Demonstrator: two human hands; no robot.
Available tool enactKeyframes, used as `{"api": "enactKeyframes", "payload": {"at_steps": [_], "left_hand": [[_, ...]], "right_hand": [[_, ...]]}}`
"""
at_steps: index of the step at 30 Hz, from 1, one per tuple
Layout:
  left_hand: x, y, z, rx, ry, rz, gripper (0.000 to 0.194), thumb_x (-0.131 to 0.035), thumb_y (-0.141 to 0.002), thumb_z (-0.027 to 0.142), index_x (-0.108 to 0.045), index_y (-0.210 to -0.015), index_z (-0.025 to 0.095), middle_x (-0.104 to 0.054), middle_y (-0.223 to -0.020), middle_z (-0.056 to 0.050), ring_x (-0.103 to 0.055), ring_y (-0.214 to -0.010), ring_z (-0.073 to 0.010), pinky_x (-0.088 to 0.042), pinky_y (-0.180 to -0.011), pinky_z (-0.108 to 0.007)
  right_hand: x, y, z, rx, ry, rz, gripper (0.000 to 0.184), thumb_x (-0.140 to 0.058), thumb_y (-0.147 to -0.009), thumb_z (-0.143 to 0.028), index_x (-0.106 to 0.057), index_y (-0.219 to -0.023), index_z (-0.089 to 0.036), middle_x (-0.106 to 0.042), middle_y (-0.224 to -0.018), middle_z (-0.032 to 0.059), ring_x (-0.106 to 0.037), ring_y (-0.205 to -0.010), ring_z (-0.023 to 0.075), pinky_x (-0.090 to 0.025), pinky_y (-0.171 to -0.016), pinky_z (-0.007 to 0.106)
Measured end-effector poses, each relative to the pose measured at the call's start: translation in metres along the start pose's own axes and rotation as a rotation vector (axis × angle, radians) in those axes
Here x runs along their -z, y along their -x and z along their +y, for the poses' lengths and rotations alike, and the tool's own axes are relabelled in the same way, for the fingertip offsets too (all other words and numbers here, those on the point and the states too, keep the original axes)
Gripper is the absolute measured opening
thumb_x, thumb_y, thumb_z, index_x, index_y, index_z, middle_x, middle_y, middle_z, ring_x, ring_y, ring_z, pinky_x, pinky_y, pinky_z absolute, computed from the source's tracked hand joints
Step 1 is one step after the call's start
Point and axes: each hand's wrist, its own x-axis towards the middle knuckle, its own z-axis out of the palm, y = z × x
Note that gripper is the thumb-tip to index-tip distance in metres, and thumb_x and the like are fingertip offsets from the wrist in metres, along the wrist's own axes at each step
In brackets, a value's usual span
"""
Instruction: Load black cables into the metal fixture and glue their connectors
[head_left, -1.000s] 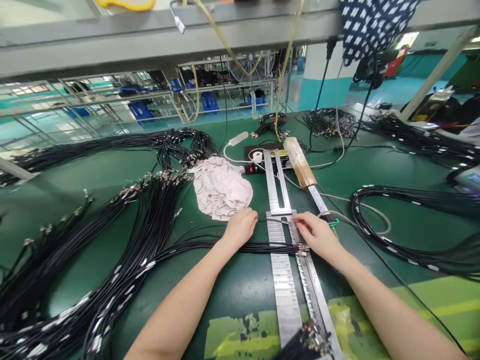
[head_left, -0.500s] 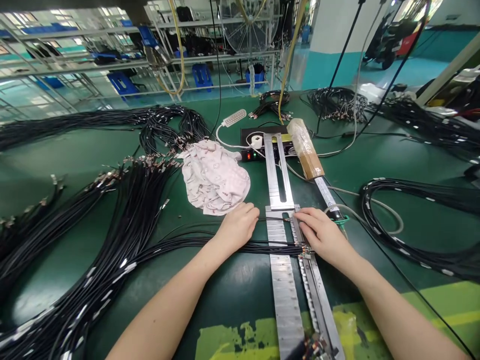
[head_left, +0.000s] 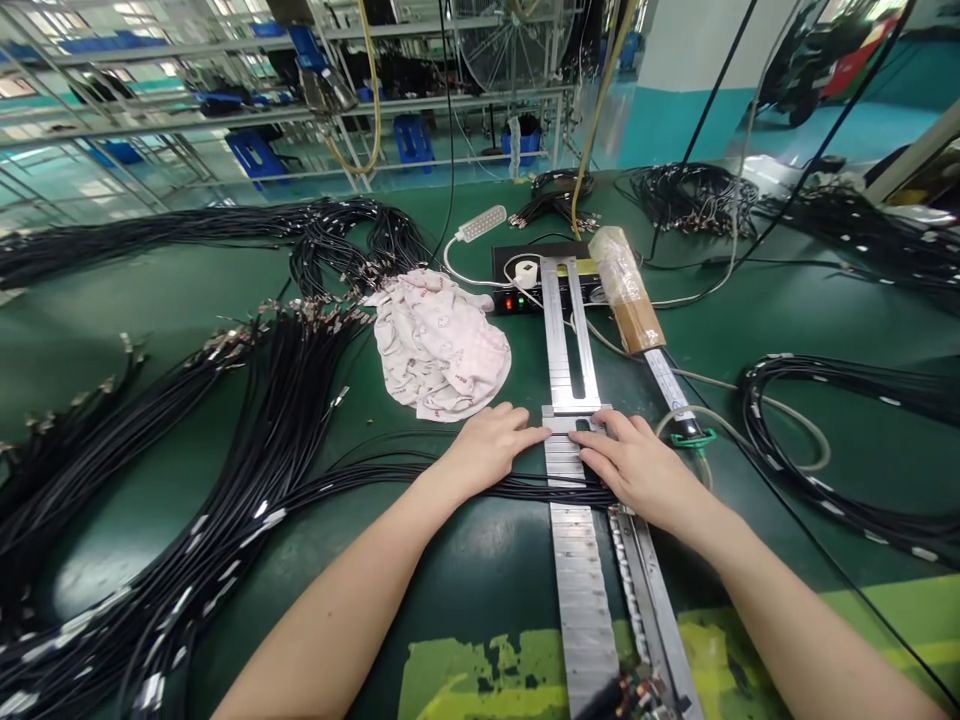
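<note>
A long metal jig rail (head_left: 577,560) runs down the green bench toward me. My left hand (head_left: 491,445) rests at the rail's left edge with its fingers stretched flat toward the rail. My right hand (head_left: 637,465) lies on the rail with fingers extended, pressing down on thin black cables (head_left: 450,488) that cross it. The cable ends sit under my right hand and are hidden. A large bundle of black cables (head_left: 247,470) fans out to the left.
A crumpled white cloth (head_left: 442,345) lies behind my left hand. A black control box (head_left: 525,280) with lit lamps, a small white lamp (head_left: 480,222) and a tape-wrapped tool (head_left: 630,295) sit behind the rail. Coiled cables (head_left: 847,440) lie on the right.
Both hands moved closer together over the rail, and their fingers went from pinching a thin cable to lying flat. The camera tilted down and shifted slightly.
</note>
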Motion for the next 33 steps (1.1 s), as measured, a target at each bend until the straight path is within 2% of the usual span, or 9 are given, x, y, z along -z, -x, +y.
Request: {"api": "enactKeyframes", "payload": {"at_steps": [3,5,11,14,16,20,23,26,33], "left_hand": [[0.006,0.0,0.01,-0.064,-0.131,0.017,0.032,-0.037,-0.089,0.008,-0.055,-0.112,0.02,-0.055,-0.094,-0.006,-0.046,-0.086,-0.0213,-0.035,-0.066,-0.034],[0.009,-0.001,0.019,-0.068,-0.186,0.018,0.027,-0.034,-0.091,0.011,-0.056,-0.107,0.015,-0.055,-0.091,-0.007,-0.046,-0.086,-0.0231,-0.033,-0.066,-0.036],[0.006,-0.002,0.033,0.022,-0.179,0.04,0.028,-0.033,-0.089,0.007,-0.056,-0.102,0.013,-0.056,-0.091,-0.009,-0.046,-0.085,-0.0234,-0.032,-0.067,-0.037],[0.006,0.001,0.031,0.073,-0.082,0.03,0.023,-0.036,-0.09,0.011,-0.058,-0.097,0.015,-0.057,-0.093,-0.008,-0.048,-0.086,-0.0224,-0.036,-0.069,-0.035],[0.008,0.004,0.028,0.082,0.053,-0.038,0.017,-0.043,-0.09,0.02,-0.06,-0.09,0.016,-0.058,-0.088,-0.006,-0.05,-0.083,-0.0208,-0.039,-0.07,-0.033],[0.012,0.006,0.027,0.048,0.225,-0.14,0.015,-0.049,-0.089,0.024,-0.06,-0.08,0.018,-0.06,-0.082,-0.001,-0.055,-0.08,-0.0162,-0.042,-0.072,-0.027],[0.014,0.006,0.025,0.074,0.219,-0.119,0.015,-0.047,-0.089,0.02,-0.058,-0.079,0.018,-0.059,-0.082,-0.001,-0.056,-0.078,-0.0146,-0.043,-0.071,-0.024],[0.015,0.005,0.022,0.182,0.177,-0.068,0.018,-0.039,-0.091,0.017,-0.056,-0.086,0.015,-0.056,-0.087,-0.005,-0.055,-0.079,-0.0166,-0.043,-0.07,-0.026],[0.015,0.004,0.02,0.25,0.132,-0.07,0.024,-0.032,-0.093,0.017,-0.054,-0.085,0.015,-0.056,-0.086,-0.005,-0.053,-0.082,-0.0177,-0.043,-0.072,-0.028]], "right_hand": [[0.0,-0.002,-0.001,-0.024,-0.023,-0.019,0.04,-0.031,-0.093,-0.036,-0.066,-0.109,-0.028,-0.055,-0.11,0.0096,-0.051,-0.086,0.0213,-0.043,-0.079,0.039],[0.001,-0.005,-0.003,-0.048,-0.029,-0.025,0.04,-0.03,-0.093,-0.035,-0.068,-0.104,-0.027,-0.056,-0.108,0.0085,-0.049,-0.081,0.0197,-0.042,-0.077,0.038],[0.005,-0.012,-0.011,-0.103,-0.011,-0.047,0.04,-0.032,-0.093,-0.032,-0.07,-0.084,-0.025,-0.058,-0.101,0.0063,-0.048,-0.073,0.0167,-0.04,-0.071,0.035],[0.006,-0.012,-0.007,-0.055,-0.042,-0.083,0.041,-0.03,-0.093,-0.031,-0.07,-0.086,-0.024,-0.058,-0.105,0.0075,-0.052,-0.085,0.0198,-0.041,-0.078,0.039],[0.006,-0.008,-0.001,0.001,-0.095,-0.078,0.038,-0.031,-0.093,-0.031,-0.068,-0.099,-0.023,-0.057,-0.112,0.0093,-0.053,-0.098,0.0231,-0.041,-0.085,0.043],[0.007,0.006,0.007,-0.01,-0.278,0.039,0.037,-0.035,-0.092,-0.03,-0.053,-0.124,-0.022,-0.053,-0.123,0.0102,-0.05,-0.113,0.0233,-0.039,-0.096,0.045],[0.012,0.014,0.007,-0.023,-0.415,0.169,0.035,-0.037,-0.091,-0.027,-0.053,-0.122,-0.024,-0.055,-0.12,0.0081,-0.052,-0.111,0.0207,-0.043,-0.096,0.041],[0.016,0.018,0.007,-0.014,-0.464,0.256,0.032,-0.038,-0.091,-0.024,-0.054,-0.119,-0.024,-0.058,-0.115,0.0068,-0.055,-0.107,0.0185,-0.046,-0.093,0.038],[0.016,0.019,0.01,-0.014,-0.362,0.271,0.03,-0.04,-0.09,-0.02,-0.056,-0.114,-0.022,-0.059,-0.111,0.0065,-0.057,-0.103,0.0174,-0.048,-0.091,0.035]]}}
